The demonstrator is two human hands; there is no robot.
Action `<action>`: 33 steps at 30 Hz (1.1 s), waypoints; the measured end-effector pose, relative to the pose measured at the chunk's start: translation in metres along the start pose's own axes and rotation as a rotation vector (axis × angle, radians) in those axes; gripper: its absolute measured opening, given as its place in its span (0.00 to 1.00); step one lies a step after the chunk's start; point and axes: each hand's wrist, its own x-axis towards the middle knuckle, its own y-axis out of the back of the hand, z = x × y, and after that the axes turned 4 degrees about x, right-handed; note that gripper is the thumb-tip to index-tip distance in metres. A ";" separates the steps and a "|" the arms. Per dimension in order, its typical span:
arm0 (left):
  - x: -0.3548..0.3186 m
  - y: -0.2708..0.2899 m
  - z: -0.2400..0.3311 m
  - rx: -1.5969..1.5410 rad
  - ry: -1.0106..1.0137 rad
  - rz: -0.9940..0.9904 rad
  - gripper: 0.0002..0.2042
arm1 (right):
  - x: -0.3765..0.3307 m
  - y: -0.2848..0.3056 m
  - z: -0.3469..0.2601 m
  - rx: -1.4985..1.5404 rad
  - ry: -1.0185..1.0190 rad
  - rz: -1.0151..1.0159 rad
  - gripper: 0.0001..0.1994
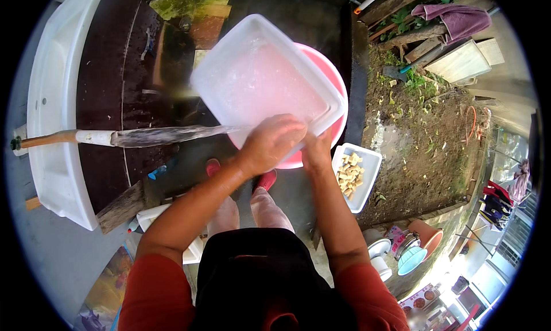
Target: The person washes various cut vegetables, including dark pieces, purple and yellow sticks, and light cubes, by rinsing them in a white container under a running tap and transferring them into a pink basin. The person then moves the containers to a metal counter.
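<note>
A translucent white plastic tub [258,72] sits tilted over a round pink basin [340,81], with some whitish wet marks inside. My left hand [272,138] is closed over the tub's near corner, its fingers reaching to the inner side and its thumb hidden. Right beside it, my right hand [317,150] grips the near rim from outside, fingers partly hidden. A stream of water [172,136] shoots in from a pipe [94,137] at the left and meets the tub near my left hand. Close to my right forearm stands a smaller white tray [373,179] holding pale yellowish chunks [350,176].
At the left a long white sink [54,101] borders a dark brown slab [100,90]. Soil with plants [425,141] lies to the right, behind a low edge. Boards [459,61] and a purple cloth [456,18] are far right; several pots and basins [412,259] stand near right.
</note>
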 end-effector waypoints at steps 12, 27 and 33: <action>0.025 0.076 -0.075 0.865 -0.193 0.342 0.08 | -0.004 0.024 -0.030 0.381 -0.119 0.053 0.39; 0.055 0.084 -0.117 0.996 -0.258 0.081 0.06 | -0.046 0.041 -0.010 0.255 -0.402 0.022 0.35; 0.012 0.077 -0.122 1.099 -0.150 -0.197 0.07 | -0.052 0.024 -0.010 0.331 -0.378 0.042 0.39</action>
